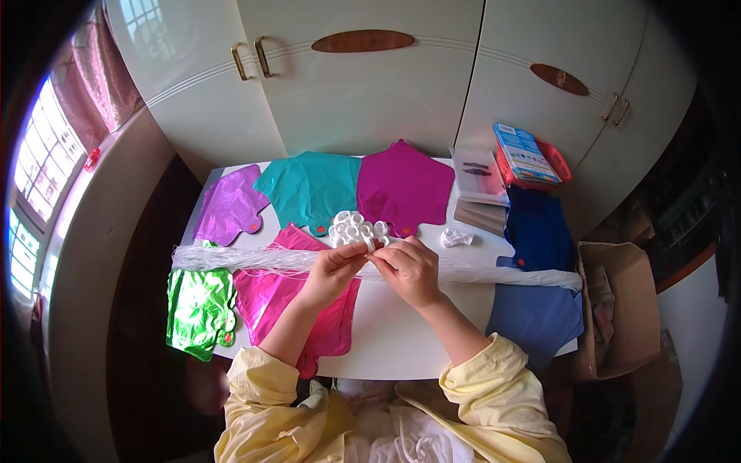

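Observation:
My left hand (pixel 338 266) and my right hand (pixel 411 268) meet over the middle of the table, fingers pinched together. Between their fingertips is a small white ring (pixel 370 245); how it is gripped is partly hidden by the fingers. Just beyond lies a heap of similar white rings (pixel 351 226). A long bundle of white strings (pixel 494 275) runs across the table beneath my hands. Under my left forearm lies a flat pink foil balloon (pixel 266 297). A shiny green foil balloon (pixel 199 309) is left of it.
Flat purple (pixel 228 202), teal (pixel 309 185) and magenta foil balloons (pixel 405 185) line the far side. Dark blue (pixel 540 228) and lighter blue ones (pixel 532 320) lie right. A crumpled white piece (pixel 457 237), a red basket (pixel 562 163) and an open cardboard box (pixel 629 309) are also there.

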`<state>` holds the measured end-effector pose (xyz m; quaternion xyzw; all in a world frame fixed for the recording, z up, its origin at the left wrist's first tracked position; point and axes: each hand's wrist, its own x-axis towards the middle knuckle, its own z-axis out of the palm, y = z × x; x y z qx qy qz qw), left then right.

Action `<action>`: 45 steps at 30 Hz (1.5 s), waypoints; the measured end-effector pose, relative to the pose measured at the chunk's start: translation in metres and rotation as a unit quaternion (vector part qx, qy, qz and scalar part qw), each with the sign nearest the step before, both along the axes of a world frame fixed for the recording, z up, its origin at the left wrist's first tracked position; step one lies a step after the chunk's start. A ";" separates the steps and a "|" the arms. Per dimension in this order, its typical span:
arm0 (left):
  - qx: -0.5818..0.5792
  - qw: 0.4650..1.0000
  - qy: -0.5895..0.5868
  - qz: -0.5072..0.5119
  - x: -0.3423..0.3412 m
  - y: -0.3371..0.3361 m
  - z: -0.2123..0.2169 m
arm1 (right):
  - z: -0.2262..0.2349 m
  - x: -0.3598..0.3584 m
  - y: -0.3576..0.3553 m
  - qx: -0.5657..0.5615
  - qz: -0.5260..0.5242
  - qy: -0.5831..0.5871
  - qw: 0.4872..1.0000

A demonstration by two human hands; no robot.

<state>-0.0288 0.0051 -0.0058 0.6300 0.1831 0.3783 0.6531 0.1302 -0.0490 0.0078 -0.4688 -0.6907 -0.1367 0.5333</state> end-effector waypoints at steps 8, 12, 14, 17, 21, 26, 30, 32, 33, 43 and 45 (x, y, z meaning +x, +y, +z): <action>-0.052 0.993 0.077 -0.070 -0.009 0.005 0.006 | -0.010 0.013 0.008 -0.222 0.323 0.220 0.893; -0.117 0.986 0.070 -0.093 -0.012 0.006 0.012 | -0.018 0.020 0.008 -0.343 0.372 0.256 0.824; -0.128 0.982 0.077 -0.112 -0.012 0.005 0.012 | -0.015 0.018 0.007 -0.362 0.387 0.305 0.791; -0.131 0.979 0.083 -0.132 -0.011 0.005 0.013 | -0.012 0.017 0.006 -0.378 0.383 0.319 0.781; -0.143 0.976 0.069 -0.152 -0.011 0.005 0.012 | -0.013 0.019 0.007 -0.412 0.386 0.321 0.761; -0.125 0.980 0.066 -0.140 -0.008 0.002 0.019 | -0.006 0.016 0.005 -0.429 0.361 0.333 0.759; -0.081 0.989 0.083 -0.090 -0.005 0.004 0.013 | -0.004 0.022 0.006 -0.457 0.295 0.253 0.800; -0.073 0.992 0.089 -0.060 -0.004 0.007 0.013 | -0.003 0.023 0.008 -0.429 0.276 0.256 0.821; -0.062 0.994 0.081 -0.051 -0.003 0.008 0.009 | -0.002 0.023 0.010 -0.415 0.268 0.257 0.831; -0.025 0.987 0.089 0.130 -0.003 0.016 0.000 | -0.009 0.035 0.033 -0.390 0.186 0.354 0.830; 0.192 0.951 0.172 0.171 -0.001 0.020 -0.006 | -0.022 0.040 0.042 -0.321 0.122 0.337 0.876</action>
